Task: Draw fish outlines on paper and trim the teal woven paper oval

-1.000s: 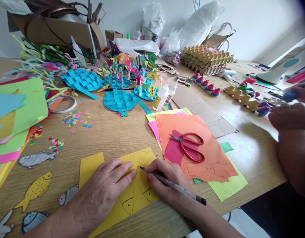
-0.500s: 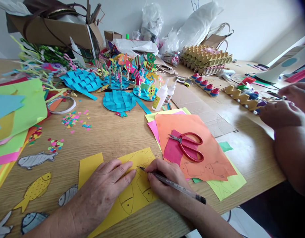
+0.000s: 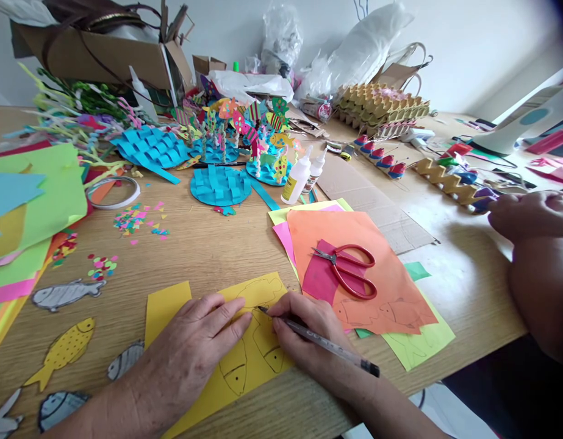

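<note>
A sheet of yellow paper lies on the table before me, with several fish outlines drawn in black. My left hand rests flat on it, fingers stretched out. In my right hand is a black-capped pen, its tip touching the paper just beside my left fingertips. To the right, red-handled scissors lie on a pink piece over orange paper, which also bears pencilled fish. Cut-out fish lie left of my hand, among them a yellow spotted fish and a grey fish.
Two glue bottles stand behind the orange paper, near blue woven paper discs. A tape roll and coloured paper sheets are at left. At right, a co-worker's hand is by an egg-carton strip.
My hands and the pen have barely moved. The co-worker's hands at the right have shifted slightly right and down, and the farther one has dropped from sight.
</note>
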A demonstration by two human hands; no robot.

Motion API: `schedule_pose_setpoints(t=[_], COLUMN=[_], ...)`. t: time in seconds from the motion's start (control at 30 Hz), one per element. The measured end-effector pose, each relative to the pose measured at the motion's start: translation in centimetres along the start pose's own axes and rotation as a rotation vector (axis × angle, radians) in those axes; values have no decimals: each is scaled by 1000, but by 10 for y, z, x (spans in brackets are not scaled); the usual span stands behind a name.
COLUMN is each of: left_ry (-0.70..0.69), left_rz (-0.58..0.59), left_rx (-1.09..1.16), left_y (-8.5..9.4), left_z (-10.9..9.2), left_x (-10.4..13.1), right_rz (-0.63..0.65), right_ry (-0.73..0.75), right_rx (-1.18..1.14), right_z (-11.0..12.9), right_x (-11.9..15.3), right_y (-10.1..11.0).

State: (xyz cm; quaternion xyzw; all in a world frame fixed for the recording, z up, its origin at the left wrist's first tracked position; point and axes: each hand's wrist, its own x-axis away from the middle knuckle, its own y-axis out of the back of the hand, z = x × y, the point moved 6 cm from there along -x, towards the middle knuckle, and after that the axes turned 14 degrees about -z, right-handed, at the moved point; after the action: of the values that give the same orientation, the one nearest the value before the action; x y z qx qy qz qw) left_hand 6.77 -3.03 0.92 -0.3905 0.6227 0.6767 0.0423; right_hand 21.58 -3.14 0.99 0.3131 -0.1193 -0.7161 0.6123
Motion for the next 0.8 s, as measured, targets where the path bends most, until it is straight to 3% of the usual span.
schedule_pose_setpoints(t=[0.8], left_ry=[4], left_rz=[-5], left_rx=[1], left_y=[-1], left_z=[0], left_x=[2], right_rz=[-11], right_ry=[-2], right_rx=[-3], right_z=[-1], right_x=[1], right_y=[2])
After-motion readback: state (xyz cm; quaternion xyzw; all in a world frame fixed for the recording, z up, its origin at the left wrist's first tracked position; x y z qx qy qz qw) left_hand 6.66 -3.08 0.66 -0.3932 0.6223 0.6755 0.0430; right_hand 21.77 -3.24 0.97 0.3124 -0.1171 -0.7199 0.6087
